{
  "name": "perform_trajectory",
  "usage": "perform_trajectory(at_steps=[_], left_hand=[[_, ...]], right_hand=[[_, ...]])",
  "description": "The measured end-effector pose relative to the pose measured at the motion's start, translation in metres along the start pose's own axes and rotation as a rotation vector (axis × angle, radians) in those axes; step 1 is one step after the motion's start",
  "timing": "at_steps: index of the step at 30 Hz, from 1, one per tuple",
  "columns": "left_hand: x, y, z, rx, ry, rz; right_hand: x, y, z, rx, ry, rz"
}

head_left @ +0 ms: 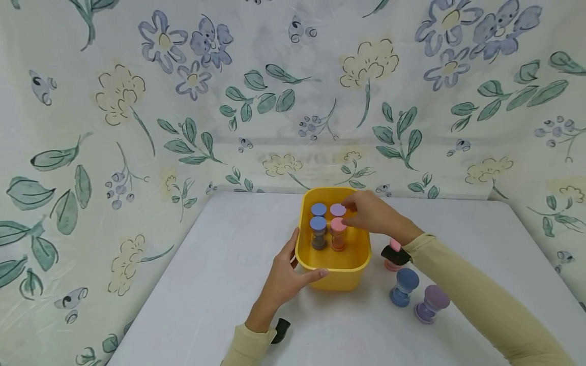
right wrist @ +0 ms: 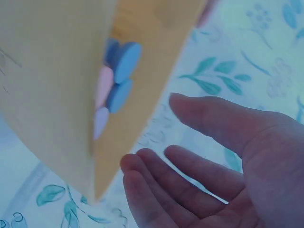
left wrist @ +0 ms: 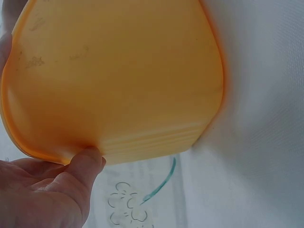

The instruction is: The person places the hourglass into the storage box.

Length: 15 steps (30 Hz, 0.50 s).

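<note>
Yellow oblong plastic tub [head_left: 339,280], gripped in left fingers [left wrist: 88,165]; pink spool-shaped piece [head_left: 338,241] near parted right fingers [right wrist: 204,171]

tub [head_left: 338,280] on table [head_left: 220,269], sand timers [head_left: 338,240] inside, three loose timers [head_left: 405,279] to right

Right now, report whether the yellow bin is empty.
Not empty: blue tops, a pink top and a lilac top show inside the yellow bin.

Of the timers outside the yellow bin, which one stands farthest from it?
The purple timer outside the bin: the blue timer beside it and the partly hidden pink timer, also outside, both stand closer.
</note>
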<state>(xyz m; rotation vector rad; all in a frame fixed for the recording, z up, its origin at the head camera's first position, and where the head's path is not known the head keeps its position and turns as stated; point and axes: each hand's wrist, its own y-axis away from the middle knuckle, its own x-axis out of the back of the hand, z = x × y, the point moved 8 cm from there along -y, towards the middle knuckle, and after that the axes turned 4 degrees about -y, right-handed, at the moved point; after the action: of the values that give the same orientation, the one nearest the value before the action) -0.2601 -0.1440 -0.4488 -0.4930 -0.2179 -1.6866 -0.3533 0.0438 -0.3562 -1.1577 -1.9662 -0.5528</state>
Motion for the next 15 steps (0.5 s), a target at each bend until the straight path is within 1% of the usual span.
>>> perform_trajectory(at_steps=[4,10,15], left_hand=[[0.0,0.0,0.0,0.0,0.004,-0.003],[0.0,0.0,0.002,-0.011,0.009,-0.002],[0.001,0.001,0.002,-0.022,0.01,0.002]], right_hand=[[0.017,0.015,-0.001,0.033,-0.031,0.071],[0.04,0.043,0.002,0.048,-0.059,0.182],[0.053,0.066,0.006,0.071,-0.059,0.239]])
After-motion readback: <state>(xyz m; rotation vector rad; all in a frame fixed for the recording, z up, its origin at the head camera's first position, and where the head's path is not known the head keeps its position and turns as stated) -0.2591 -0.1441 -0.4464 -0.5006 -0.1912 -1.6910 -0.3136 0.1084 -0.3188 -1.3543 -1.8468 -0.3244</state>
